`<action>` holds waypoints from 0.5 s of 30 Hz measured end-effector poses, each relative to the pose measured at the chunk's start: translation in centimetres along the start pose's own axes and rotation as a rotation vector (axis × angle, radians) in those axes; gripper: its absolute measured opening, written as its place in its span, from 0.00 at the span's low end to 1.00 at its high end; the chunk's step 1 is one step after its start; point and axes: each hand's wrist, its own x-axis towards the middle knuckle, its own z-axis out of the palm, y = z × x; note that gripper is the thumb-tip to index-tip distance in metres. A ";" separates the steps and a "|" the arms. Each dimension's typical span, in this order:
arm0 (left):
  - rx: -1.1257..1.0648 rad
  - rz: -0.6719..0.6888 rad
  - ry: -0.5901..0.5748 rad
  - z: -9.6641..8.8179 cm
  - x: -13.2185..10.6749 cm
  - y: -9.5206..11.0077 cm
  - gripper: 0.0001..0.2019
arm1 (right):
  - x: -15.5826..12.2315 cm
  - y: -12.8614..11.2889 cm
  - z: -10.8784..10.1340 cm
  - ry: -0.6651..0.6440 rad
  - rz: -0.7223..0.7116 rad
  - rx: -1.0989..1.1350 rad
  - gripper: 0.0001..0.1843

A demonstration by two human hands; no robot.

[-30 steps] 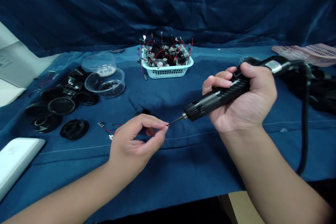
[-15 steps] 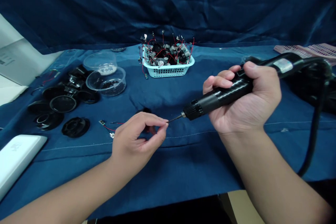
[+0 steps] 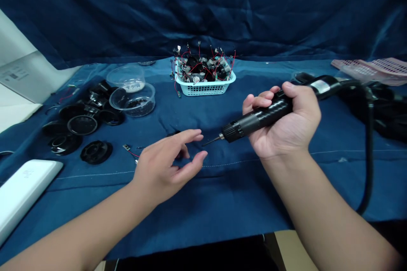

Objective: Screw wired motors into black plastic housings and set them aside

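Observation:
My right hand [image 3: 286, 123] is wrapped round a black electric screwdriver [image 3: 251, 123], its thin bit pointing left and slightly down. Beside the bit's tip, my left hand [image 3: 168, 163] has its thumb and index finger parted, with nothing visible between them. A screw on the tip is too small to make out. Behind the left hand, a dark part [image 3: 174, 133] is mostly hidden. A small circuit board [image 3: 126, 147] with a red wire lies on the blue cloth just left of that hand.
A light blue basket [image 3: 206, 89] full of wired parts stands at the back. Clear plastic tubs [image 3: 148, 106], one with small dark pieces, sit left of centre. Black round housings [image 3: 82, 125] are heaped at left, near a white box [image 3: 30, 186]. A pink basket [image 3: 381, 70] lies back right.
My left thumb and index finger have parted from the bit's tip, which they were pinching. My right hand with the screwdriver has shifted slightly left in view.

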 end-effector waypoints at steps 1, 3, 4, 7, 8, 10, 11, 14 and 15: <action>-0.009 0.008 -0.001 -0.7 0.3 -0.3 0.20 | 0.2 0.0 -0.1 -0.005 0.003 0.011 0.10; 0.043 0.009 -0.032 -2.1 1.2 -1.2 0.15 | 0.4 0.0 -0.3 -0.018 -0.004 0.022 0.11; 0.105 -0.007 -0.074 -2.8 1.6 -1.8 0.14 | 0.5 0.0 -0.4 -0.022 -0.011 0.022 0.11; 0.275 -0.160 -0.338 -3.7 2.6 -3.8 0.29 | 0.7 0.1 -0.4 -0.015 -0.037 0.008 0.11; 0.299 -0.218 -0.438 -3.6 2.7 -4.4 0.36 | 0.7 0.1 -0.4 -0.015 -0.045 0.001 0.11; 0.320 -0.290 -0.583 -3.1 2.6 -5.5 0.42 | 0.6 0.2 -0.4 -0.025 -0.064 -0.014 0.11; 0.319 -0.303 -0.629 -2.8 2.5 -5.8 0.40 | 0.6 0.3 -0.4 -0.034 -0.075 -0.021 0.11; 0.279 -0.309 -0.676 -2.2 2.4 -6.0 0.26 | 0.1 0.4 -0.1 -0.065 -0.111 -0.042 0.10; 0.258 -0.315 -0.670 -2.0 2.4 -5.7 0.23 | -0.1 0.4 0.0 -0.080 -0.125 -0.049 0.10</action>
